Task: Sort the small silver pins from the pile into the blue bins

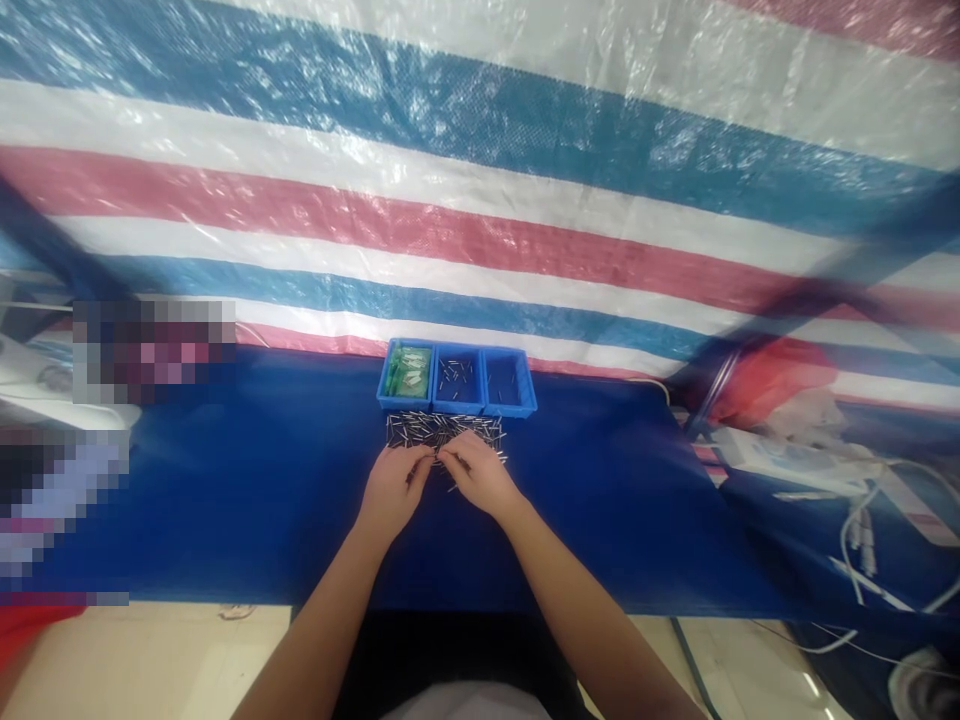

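Note:
A heap of small, thin metal pins [420,428], perhaps screws or rivets, lies spread on the blue tabletop [247,480]. At its near edge my left hand [391,488] is closed in a pinch, thumb and forefinger together. Facing it, my right hand [481,480] pinches too, its fingertips almost meeting those of the left. What sits between the fingers is too small to name. Behind the heap stand three joined blue bins. The left bin [382,398] holds green-and-clear packets, the middle bin [459,408] several loose pins, the right bin [511,410] a few.
A striped plastic sheet [480,230] hangs behind the table. To the right are a white power strip [787,460], white cables [847,530] and a red bag [780,380]. Blurred-out shapes and a white object [45,385] are at the left.

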`<state>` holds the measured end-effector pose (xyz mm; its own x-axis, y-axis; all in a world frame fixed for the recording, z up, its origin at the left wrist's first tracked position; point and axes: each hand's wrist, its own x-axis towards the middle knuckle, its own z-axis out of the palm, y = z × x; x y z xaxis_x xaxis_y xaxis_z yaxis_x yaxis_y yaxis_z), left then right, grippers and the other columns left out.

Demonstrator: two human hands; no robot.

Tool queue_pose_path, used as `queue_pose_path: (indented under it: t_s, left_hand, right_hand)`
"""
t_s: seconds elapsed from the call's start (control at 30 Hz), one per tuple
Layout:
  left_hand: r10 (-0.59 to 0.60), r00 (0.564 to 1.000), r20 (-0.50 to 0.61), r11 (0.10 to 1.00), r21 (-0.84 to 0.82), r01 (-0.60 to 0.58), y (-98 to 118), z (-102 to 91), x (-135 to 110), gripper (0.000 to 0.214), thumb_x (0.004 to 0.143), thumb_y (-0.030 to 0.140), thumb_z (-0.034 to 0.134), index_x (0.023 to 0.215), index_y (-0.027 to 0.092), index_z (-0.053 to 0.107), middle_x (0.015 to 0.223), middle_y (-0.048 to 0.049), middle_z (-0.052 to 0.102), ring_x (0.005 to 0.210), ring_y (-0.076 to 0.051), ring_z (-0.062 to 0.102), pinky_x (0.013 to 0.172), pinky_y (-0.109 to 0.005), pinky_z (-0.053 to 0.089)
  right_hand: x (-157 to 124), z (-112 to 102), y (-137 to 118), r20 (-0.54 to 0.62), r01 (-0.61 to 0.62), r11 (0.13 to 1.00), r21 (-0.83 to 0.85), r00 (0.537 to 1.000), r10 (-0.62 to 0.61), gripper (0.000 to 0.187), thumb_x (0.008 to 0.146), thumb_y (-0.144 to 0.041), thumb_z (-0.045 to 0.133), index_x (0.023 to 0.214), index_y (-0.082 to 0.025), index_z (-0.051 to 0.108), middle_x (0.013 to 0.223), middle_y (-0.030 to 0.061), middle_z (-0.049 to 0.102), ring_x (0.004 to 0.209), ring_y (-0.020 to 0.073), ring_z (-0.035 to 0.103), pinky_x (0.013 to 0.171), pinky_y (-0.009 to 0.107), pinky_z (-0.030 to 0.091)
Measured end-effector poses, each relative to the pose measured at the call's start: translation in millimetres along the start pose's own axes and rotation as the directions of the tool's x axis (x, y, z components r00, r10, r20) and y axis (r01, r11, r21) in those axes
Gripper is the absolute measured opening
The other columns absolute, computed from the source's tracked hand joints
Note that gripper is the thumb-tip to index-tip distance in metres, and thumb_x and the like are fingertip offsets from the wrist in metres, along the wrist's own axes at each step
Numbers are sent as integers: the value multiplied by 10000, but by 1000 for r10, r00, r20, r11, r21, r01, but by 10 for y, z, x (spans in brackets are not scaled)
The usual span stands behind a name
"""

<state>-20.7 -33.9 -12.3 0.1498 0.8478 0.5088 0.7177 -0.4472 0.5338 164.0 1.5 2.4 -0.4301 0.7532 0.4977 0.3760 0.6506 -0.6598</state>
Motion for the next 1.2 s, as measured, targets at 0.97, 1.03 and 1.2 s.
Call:
queue_pose_path:
  t_s: [0.97, 1.03, 1.2]
  left_hand:
    - [-20, 999, -30, 1000, 23, 21, -15, 1, -3, 180, 979, 294, 472, 996, 211, 632, 935, -34, 730, 819, -166, 659, 799, -338, 508]
    - [-31, 999, -20, 999, 37, 32, -18, 0, 1, 199, 983, 308, 462, 955, 206, 630, 870, -32, 717, 775, -166, 644, 773, -338, 503]
    - [-39, 999, -24, 999, 23, 40, 11, -10, 6, 199, 975, 322, 485, 1025, 209, 641, 938, -43, 731, 832, -175, 661, 818, -354, 513]
  right_hand:
    - [2, 33, -14, -9, 37, 999, 38, 999, -37, 138, 956, -252, 590, 1056, -252, 684, 908, 42, 708, 884, 189, 617, 840, 375, 538]
    - [5, 48, -8, -25, 66, 997, 37, 998, -65, 139, 949, -242, 597, 1054, -252, 689, 893, 41, 708, 864, 186, 618, 822, 370, 545]
    - [15, 29, -12, -29, 50, 998, 25, 998, -49, 137, 966, -247, 567, 1016, -244, 695, 896, 52, 707, 868, 197, 619, 823, 383, 542]
